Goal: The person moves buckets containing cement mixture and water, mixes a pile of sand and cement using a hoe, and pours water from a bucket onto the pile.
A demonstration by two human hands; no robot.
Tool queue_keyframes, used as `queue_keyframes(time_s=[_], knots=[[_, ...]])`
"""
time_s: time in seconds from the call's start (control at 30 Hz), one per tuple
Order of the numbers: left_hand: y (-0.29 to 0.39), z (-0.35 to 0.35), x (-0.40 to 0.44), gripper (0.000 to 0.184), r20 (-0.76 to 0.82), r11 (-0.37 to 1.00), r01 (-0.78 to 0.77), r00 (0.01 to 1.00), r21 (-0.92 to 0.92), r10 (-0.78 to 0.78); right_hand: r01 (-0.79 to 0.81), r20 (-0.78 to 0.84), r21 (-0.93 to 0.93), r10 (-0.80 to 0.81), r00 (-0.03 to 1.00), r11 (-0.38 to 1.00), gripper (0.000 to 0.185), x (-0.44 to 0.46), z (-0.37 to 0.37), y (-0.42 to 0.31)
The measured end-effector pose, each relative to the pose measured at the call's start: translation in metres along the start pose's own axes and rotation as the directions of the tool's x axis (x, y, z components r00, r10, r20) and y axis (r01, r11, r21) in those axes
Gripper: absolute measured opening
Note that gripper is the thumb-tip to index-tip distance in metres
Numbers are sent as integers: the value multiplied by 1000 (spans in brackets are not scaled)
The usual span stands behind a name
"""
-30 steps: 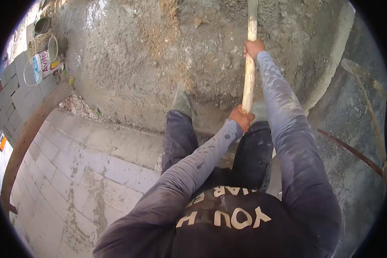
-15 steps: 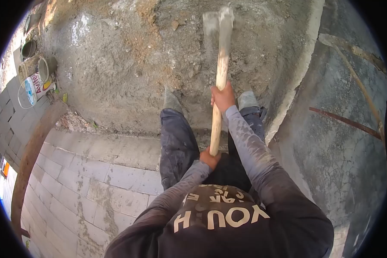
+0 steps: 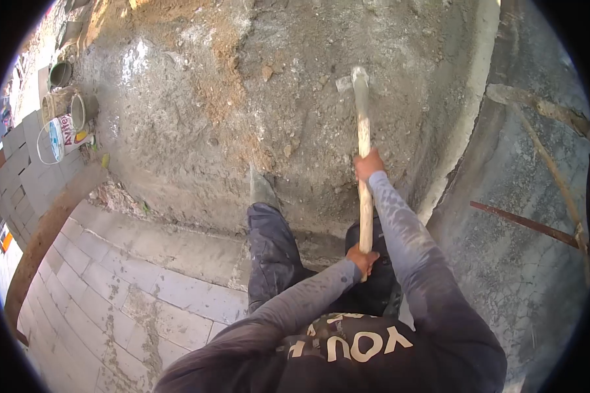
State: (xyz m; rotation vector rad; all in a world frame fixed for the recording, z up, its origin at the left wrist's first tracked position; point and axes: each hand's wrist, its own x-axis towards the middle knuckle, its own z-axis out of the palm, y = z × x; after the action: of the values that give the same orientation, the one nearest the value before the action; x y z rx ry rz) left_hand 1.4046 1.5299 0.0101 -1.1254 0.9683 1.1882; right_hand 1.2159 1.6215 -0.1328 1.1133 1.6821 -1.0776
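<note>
A long-handled tool with a pale wooden handle and a grey, mud-coated metal head lies lengthwise in front of my body. My left hand is wrapped round the handle's near end, close to my thighs. Farther up, below the metal sleeve, my right hand grips the same handle. The tool's head is over the wet, gravelly cement mix; whether it touches the mix I cannot tell. One grey boot shows at the near edge of the mix.
Buckets, one a white labelled pail, stand at the upper left beside stacked grey pavers. A curved brown bar crosses the left side. Grey paving lies below it. On the right are a branch and a rusty metal strip.
The tool's head swung left and up, then came down and right to its present place. Both hands drew back toward my body and then moved right, still holding the handle.
</note>
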Motion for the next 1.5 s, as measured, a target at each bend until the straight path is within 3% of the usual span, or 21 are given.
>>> queue_keyframes(time_s=[0.03, 0.1, 0.2, 0.23, 0.4, 0.43, 0.47, 0.53, 0.63, 0.67, 0.73, 0.87, 0.97, 1.13, 1.17, 1.2, 1.23, 1.27, 1.33, 1.4, 1.5], knots=[[-13, -19, -24, 22, 52, 988, -73, 996, 134, 67, -26, -58, 139, 34, 998, 990, 52, -19, 12, 19], [-9, -42, -74, 31, -13, 908, 46, 999, 416, -44, -56, -41, 299, 71, 997, 953, 51, -63, 19, 39], [-37, -76, -57, 45, 13, 766, -370, 904, 526, 428, 76, -93, 539, -31, 995, 839, 45, -99, 10, -3], [-14, -83, -38, 44, 16, 752, -358, 907, 554, 420, 204, -153, 580, -140, 978, 789, 40, -96, 3, -30], [228, -92, 49, 44, 2, 454, -491, 681, 744, 733, 627, -450, 454, -445, 774, 633, 20, -2, -43, -232], [286, -98, 38, 40, 10, 562, -517, 741, 645, 671, 683, -459, 377, -514, 724, 625, 18, 26, -49, -268], [325, -109, 39, 40, 25, 564, -534, 740, 630, 672, 707, -459, 330, -548, 699, 625, 18, 59, -49, -297], [341, -151, 50, 41, -10, 509, -483, 719, 712, 695, 618, -388, 420, -484, 784, 665, 19, 95, -14, -326], [296, -241, 14, 40, -122, 545, -347, 751, 763, 649, 223, -83, 602, -218, 972, 767, 18, 116, 116, -274], [274, -272, 1, 39, -194, 513, -178, 784, 840, 590, 108, -40, 640, -107, 993, 760, 17, 109, 158, -248], [217, -343, -57, 42, -185, 456, -73, 849, 887, 495, -52, 32, 729, 43, 999, 682, 16, 47, 233, -195], [170, -369, -172, 34, -262, 401, 49, 829, 915, 494, -159, 148, 828, 65, 987, 537, 13, -71, 266, -172], [128, -402, -227, 34, -327, 381, 173, 863, 908, 386, -248, 230, 853, 96, 968, 459, 12, -145, 308, -161], [105, -369, -180, 37, -275, 479, -11, 807, 878, 522, -77, 107, 835, -23, 994, 545, 18, -138, 253, -182], [124, -342, -147, 37, -268, 483, -38, 792, 875, 548, 26, 17, 822, -70, 997, 569, 18, -120, 223, -199], [158, -307, -120, 37, -207, 519, -193, 761, 833, 615, 135, -49, 767, -153, 987, 628, 31, -93, 188, -217], [180, -283, -79, 36, -143, 503, -291, 738, 814, 660, 282, -134, 704, -268, 954, 652, 29, -62, 154, -238], [218, -250, -50, 47, -165, 544, -256, 777, 799, 608, 357, -198, 636, -303, 932, 684, 27, -25, 124, -258], [277, -194, -11, 44, -133, 625, -391, 769, 675, 625, 451, -257, 495, -370, 893, 743, 19, 48, 72, -292], [293, -160, 9, 43, -111, 659, -452, 770, 602, 629, 360, -167, 348, -320, 932, 866, 16, 85, 46, -301], [210, -145, -2, 46, -155, 792, -284, 892, 541, 425, 24, 95, 186, -42, 995, 982, 21, 91, 81, -205]])
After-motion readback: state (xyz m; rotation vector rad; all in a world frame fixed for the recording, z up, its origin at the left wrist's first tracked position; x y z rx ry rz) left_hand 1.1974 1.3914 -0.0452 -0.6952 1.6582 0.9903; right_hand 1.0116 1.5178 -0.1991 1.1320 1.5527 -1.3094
